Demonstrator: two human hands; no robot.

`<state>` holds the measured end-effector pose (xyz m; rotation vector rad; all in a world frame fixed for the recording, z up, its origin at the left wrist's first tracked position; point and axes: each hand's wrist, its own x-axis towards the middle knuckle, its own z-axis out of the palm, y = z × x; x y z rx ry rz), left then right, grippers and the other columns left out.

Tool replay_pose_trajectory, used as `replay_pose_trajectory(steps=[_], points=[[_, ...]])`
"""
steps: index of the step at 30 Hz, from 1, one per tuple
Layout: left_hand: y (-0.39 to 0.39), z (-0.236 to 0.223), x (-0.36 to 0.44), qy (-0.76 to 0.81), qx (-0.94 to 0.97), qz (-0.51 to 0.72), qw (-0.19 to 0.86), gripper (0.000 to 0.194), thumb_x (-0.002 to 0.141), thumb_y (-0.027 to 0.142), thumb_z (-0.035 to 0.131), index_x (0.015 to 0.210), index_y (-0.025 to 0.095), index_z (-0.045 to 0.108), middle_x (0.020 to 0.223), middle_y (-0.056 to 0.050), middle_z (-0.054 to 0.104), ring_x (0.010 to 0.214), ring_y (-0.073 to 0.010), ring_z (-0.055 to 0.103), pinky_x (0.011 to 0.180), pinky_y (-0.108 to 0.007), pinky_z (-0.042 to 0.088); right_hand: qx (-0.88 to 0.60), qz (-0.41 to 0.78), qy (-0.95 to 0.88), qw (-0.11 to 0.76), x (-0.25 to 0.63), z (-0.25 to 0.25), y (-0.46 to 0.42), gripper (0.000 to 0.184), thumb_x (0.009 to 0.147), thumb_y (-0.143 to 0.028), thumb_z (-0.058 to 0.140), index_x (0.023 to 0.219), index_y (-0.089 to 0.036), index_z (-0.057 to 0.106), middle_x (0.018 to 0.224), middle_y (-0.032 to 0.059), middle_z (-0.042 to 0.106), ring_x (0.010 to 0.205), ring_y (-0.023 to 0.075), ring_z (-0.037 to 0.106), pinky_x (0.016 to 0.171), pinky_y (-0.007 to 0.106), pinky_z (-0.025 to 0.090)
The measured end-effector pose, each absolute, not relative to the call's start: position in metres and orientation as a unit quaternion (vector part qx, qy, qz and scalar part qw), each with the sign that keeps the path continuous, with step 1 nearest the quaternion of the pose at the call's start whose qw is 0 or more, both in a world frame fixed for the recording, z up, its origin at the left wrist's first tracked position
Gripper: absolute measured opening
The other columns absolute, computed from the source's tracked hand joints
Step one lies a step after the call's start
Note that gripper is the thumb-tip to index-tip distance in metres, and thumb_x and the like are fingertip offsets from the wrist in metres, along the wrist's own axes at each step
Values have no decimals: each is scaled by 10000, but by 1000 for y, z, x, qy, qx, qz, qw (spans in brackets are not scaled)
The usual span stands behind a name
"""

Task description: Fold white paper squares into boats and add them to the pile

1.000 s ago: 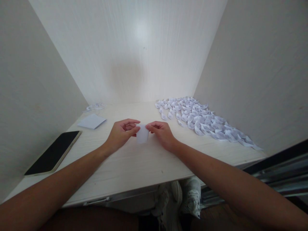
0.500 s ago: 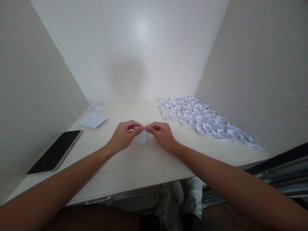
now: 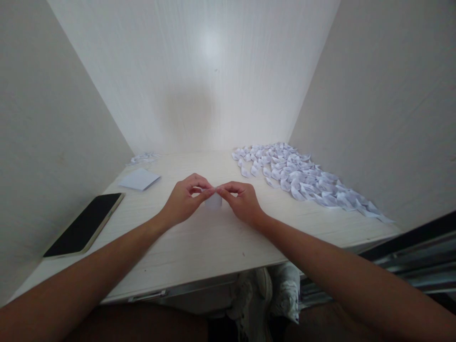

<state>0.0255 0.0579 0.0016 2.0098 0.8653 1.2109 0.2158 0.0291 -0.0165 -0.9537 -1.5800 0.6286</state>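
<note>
Here the left hand point(image 3: 183, 202) and right hand point(image 3: 241, 202) both pinch a small white paper slip point(image 3: 213, 201), fingertips closed, mid-worktop point(image 3: 199, 247).

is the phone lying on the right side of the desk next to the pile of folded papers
No, the phone lies on the left side of the desk, while the pile of folded papers is on the right.

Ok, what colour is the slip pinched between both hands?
White, plain; the slip shows best in the head view.
</note>
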Motion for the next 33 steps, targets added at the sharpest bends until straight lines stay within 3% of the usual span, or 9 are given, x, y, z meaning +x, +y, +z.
replay_pose_trajectory(steps=[7,11,19,23,33], points=[[49,6,29,301,803,472,206,174,927,331,656,806,209,687,843,-46,668,812,-179,620,772,-321,499,-402,181,-707,553,214,-11,20,110,895,-286,712,866,-267,817,859,19,811,779,203,751,740,323,537],[45,6,31,292,789,499,208,178,936,357,639,827,220,674,876,-53,666,863,-200,623,815,-342,497,-407,141,-715,551,213,-11,19,127,914,-350,698,894,-302,814,888,11,812,818,220,744,828,371,527],[52,4,26,292,741,551,250,138,913,322,678,829,212,684,877,-42,664,846,-181,611,767,-306,474,-413,111,-738,522,215,-15,26,148,935,-322,669,882,-251,787,872,24,808,764,197,721,827,346,481],[55,7,23,303,748,519,283,145,886,352,708,872,207,713,905,-50,703,867,-187,647,802,-315,499,-408,99,-752,508,215,-17,26,143,947,-291,647,891,-232,765,876,25,805,771,189,714,822,335,460],[47,27,20,271,851,414,175,137,883,347,707,818,237,758,919,-67,778,863,-215,703,826,-347,528,-387,54,-799,456,212,-20,23,157,984,-270,577,918,-207,705,877,49,788,760,186,682,840,359,414]])
